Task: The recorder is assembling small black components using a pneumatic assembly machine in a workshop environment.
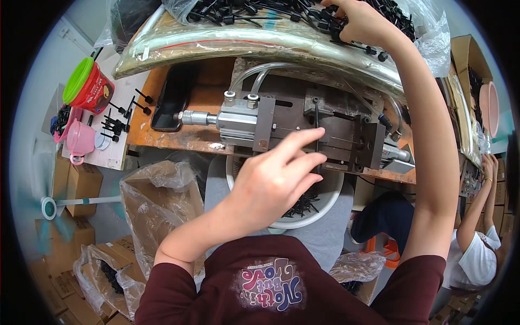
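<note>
Cardboard boxes and crumpled plastic bags crowd the floor below an orange-brown bench, and the dark metal jig bolted on it serves as the landmark. To the left of the jig, joined to it, sits a silver pneumatic cylinder; further left a black phone lies flat, and beyond that a red tub with a green lid and a pink cup stand on a white board. Behind the jig, a clear plastic sheet holds a pile of small black plastic parts. In front of the jig and lower, a white round basin holds more black parts.

Left hand hovers over the jig's front edge, fingers loosely extended toward its slot; whether it pinches anything I cannot tell. Right hand reaches far behind the jig into the pile, fingers curled down among the parts. Right of the jig, another person's arm shows.
</note>
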The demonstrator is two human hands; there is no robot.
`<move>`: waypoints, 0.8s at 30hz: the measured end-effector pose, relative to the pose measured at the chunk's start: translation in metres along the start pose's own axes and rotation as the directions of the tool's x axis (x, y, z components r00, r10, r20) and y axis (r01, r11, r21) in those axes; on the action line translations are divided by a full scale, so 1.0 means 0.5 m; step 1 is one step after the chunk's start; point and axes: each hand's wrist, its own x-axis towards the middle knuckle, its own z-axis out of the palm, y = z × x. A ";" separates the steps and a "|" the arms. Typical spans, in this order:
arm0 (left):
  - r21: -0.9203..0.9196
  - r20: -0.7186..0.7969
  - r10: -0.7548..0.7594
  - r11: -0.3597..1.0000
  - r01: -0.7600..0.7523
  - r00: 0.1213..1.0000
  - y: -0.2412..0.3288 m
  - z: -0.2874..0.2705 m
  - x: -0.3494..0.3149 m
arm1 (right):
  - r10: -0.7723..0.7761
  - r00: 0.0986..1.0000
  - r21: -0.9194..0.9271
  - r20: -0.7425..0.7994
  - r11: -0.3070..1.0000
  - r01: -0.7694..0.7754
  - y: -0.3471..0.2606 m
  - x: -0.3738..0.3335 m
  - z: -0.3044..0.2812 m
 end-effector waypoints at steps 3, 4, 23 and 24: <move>0.116 0.040 0.024 0.993 -0.028 0.999 -0.009 0.026 -0.020 | 0.007 0.999 -0.012 0.051 1.000 -0.007 0.013 0.002 -0.008; 0.148 0.046 0.042 0.988 -0.048 0.998 -0.013 0.032 -0.023 | -0.048 0.999 -0.063 -0.003 0.997 0.048 0.016 0.003 -0.003; 0.346 0.129 0.011 0.937 -0.056 0.992 -0.040 0.058 -0.021 | -0.128 0.977 0.002 -0.172 0.992 0.130 -0.007 -0.050 -0.075; 0.338 0.120 0.017 0.940 -0.057 0.993 -0.042 0.060 -0.021 | 0.045 0.989 0.122 -0.140 0.992 -0.028 -0.013 -0.057 -0.091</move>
